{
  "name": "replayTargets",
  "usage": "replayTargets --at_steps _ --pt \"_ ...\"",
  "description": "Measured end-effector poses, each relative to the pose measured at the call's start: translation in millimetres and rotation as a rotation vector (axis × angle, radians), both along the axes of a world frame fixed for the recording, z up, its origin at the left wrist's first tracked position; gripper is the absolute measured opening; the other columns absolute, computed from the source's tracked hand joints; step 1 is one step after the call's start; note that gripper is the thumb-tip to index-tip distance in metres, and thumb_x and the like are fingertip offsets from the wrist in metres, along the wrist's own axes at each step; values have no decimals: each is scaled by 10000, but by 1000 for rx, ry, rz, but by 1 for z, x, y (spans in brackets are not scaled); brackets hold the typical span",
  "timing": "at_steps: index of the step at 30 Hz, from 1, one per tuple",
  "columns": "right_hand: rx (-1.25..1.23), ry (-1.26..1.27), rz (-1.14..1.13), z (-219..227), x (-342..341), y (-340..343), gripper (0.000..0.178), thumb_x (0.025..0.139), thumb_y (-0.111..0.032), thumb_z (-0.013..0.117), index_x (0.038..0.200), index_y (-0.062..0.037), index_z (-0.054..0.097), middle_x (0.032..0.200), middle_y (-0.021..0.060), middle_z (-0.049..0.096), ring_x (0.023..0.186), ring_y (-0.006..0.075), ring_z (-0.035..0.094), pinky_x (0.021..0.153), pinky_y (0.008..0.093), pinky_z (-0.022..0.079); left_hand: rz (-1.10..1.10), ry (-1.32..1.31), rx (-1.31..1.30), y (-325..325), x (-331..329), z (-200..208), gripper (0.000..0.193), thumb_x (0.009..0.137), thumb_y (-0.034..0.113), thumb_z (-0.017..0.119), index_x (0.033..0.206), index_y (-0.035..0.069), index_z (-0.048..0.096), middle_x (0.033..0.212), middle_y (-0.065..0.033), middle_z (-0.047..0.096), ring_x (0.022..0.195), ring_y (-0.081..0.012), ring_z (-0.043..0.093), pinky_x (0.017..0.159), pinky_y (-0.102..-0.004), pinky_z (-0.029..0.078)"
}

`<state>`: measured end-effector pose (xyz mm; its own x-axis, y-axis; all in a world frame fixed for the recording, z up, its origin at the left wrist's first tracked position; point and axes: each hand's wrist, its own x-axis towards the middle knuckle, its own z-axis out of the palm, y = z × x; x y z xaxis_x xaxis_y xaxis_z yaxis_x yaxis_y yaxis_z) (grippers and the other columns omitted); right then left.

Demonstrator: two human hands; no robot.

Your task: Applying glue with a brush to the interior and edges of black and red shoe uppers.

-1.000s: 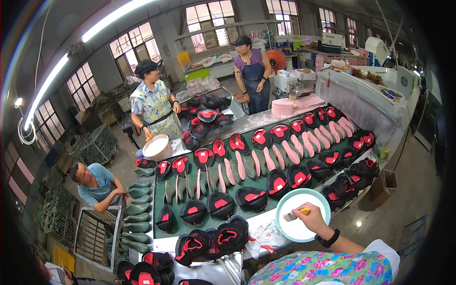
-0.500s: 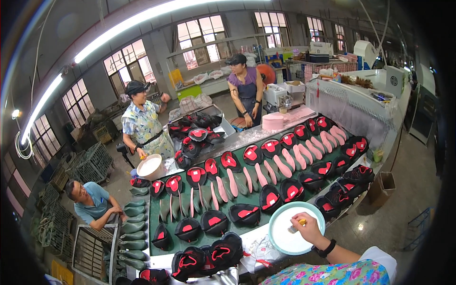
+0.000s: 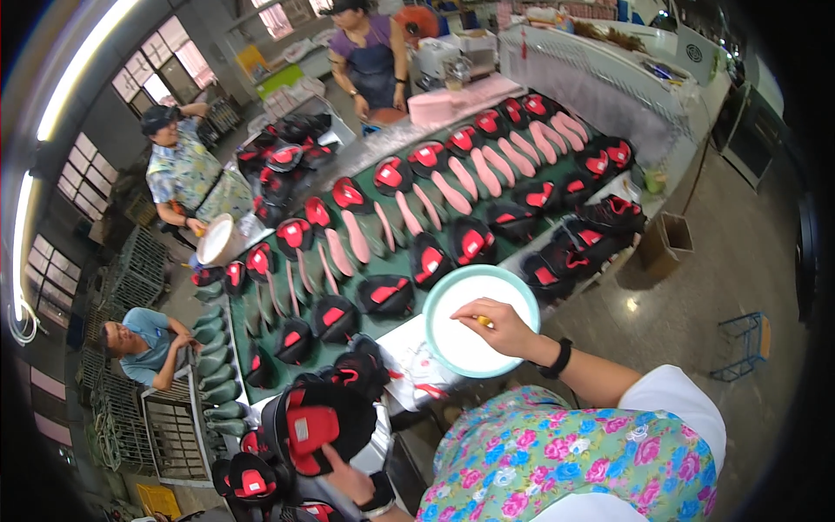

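My right hand (image 3: 503, 331) is closed on the yellow handle of a brush (image 3: 484, 321), dipped into the white liquid (image 3: 470, 294) of a round, pale teal basin (image 3: 430, 342). The brush head is hidden. Lower down, my left hand (image 3: 350, 477) grips a black and red shoe upper (image 3: 315, 426) at its near edge, fingers against the red lining. More black and red uppers (image 3: 358, 365) are heaped beside it. Beyond the basin, rows of uppers (image 3: 428, 259) and pink insoles (image 3: 409, 213) lie along the green tabletop.
Dark green shoe lasts (image 3: 217, 358) line the table's left end, near a person in a blue shirt (image 3: 148, 344). Across the table, one person (image 3: 196, 165) holds a white bowl (image 3: 216, 241); another (image 3: 370, 56) wears an apron. A cardboard box (image 3: 668, 245) and blue stool (image 3: 742, 341) stand right.
The view has swung right and down. My left hand has come into view holding a shoe upper. My right hand stays over the basin, the brush now lower in the liquid.
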<state>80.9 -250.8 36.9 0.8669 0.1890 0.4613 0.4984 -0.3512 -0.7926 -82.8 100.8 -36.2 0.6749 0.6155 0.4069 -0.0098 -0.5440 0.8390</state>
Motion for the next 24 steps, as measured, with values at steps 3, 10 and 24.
replayTargets --at_steps 3,10,24 --pt "34 2 94 -4 1 -15 166 857 -59 607 1013 -46 663 932 108 666 900 277 627 777 355 494 -109 -55 -513 -89 37 44 432 966 154 515 1332 -50 410 1307 -157 484 1173 -243 482 1002 -368 376" --pt "-56 44 241 -2 -5 -45 265 841 -45 600 1095 -100 651 863 87 640 830 267 609 726 352 486 -43 -14 -292 -164 43 51 372 967 146 519 1269 -66 472 1276 -157 544 1113 -241 529 954 -340 395" --pt "188 302 749 34 -7 -71 482 694 -192 824 1128 -61 661 1204 78 609 1097 180 558 949 308 412 -342 -259 -386 -203 61 -28 583 896 227 592 1368 -30 368 1356 -184 452 1213 -276 490 1037 -404 416"
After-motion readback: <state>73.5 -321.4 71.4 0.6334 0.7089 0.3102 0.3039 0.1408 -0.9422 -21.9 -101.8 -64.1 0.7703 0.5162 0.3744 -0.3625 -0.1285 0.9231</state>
